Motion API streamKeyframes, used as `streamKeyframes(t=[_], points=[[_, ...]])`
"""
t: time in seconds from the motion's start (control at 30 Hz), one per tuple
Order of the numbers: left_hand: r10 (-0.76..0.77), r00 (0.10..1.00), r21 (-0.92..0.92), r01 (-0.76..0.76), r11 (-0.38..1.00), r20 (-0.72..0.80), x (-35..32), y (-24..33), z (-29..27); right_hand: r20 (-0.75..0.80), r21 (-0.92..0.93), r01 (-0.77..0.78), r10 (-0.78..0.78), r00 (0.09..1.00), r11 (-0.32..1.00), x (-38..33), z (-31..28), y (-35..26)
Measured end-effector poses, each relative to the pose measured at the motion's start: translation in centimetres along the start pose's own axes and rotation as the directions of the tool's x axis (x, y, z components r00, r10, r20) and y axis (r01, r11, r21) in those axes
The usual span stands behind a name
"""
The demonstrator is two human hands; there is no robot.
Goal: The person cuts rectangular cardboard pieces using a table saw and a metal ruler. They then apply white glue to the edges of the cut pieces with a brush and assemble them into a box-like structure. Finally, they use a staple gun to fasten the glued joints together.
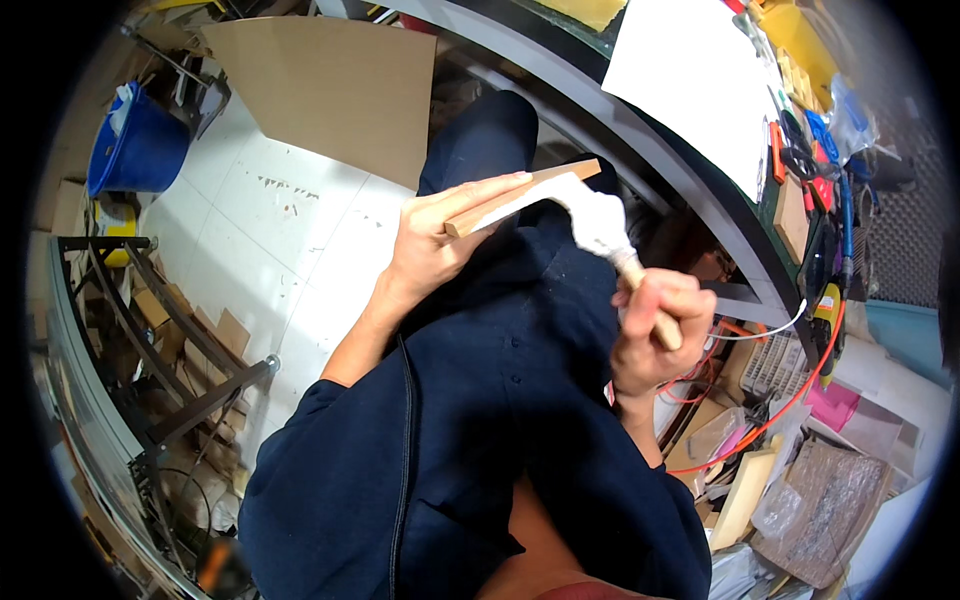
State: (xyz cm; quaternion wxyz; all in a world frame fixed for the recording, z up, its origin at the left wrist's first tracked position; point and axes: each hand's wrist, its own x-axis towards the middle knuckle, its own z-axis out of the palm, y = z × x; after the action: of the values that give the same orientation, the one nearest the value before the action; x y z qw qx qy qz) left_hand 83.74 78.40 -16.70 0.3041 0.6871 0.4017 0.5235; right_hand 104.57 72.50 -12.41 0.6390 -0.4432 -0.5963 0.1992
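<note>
While I am sitting with my knees under the desk edge [640, 140], I am holding a thin wooden strip [520, 195] flat in my left hand [440, 240], fingers stretched along its upper face and thumb tucked beneath, so the strip is pointing toward two o'clock. My right hand [660, 330] is clenching the wooden handle of a paintbrush [610, 240], whose white-loaded bristles are touching the strip's near face around its middle, leaving a white coat there. What I am judging as the main risk is a drip: the bristles are looking heavily loaded, and they are hovering right over my dark trousers [520, 330], so any wobble of the strip or a hard press could be flicking white onto the cloth. My left fingertips are also lying close to the wet stretch, so a slide of the brush toward nine o'clock could be smearing them and loosening my hold. Room for moving is lying mostly toward nine o'clock, over the pale floor tiles [270, 230]. Toward one o'clock the curved desk edge is running just beyond the strip's far tip, with a white sheet [690, 80] lying on the desk top. At four o'clock an orange cable [790, 400] and loose packets are crowding close to my right wrist, and a metal rack [150, 340] is standing well apart at eight o'clock.
</note>
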Motion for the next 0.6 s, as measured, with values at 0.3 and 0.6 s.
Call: streamKeyframes(t=[0.3, 0.6], points=[[0.016, 1.000, 0.006, -0.016, 1.000, -0.005, 0.1, 0.2, 0.2, 0.166, -0.055, 0.169, -0.158, 0.973, 0.984, 0.4, -0.1, -0.7], [0.031, 0.999, 0.011, -0.030, 0.999, -0.026, 0.4, 0.3, 0.1, 0.191, -0.043, 0.204, -0.193, 0.962, 0.978, 0.7, -0.9, 0.3]])
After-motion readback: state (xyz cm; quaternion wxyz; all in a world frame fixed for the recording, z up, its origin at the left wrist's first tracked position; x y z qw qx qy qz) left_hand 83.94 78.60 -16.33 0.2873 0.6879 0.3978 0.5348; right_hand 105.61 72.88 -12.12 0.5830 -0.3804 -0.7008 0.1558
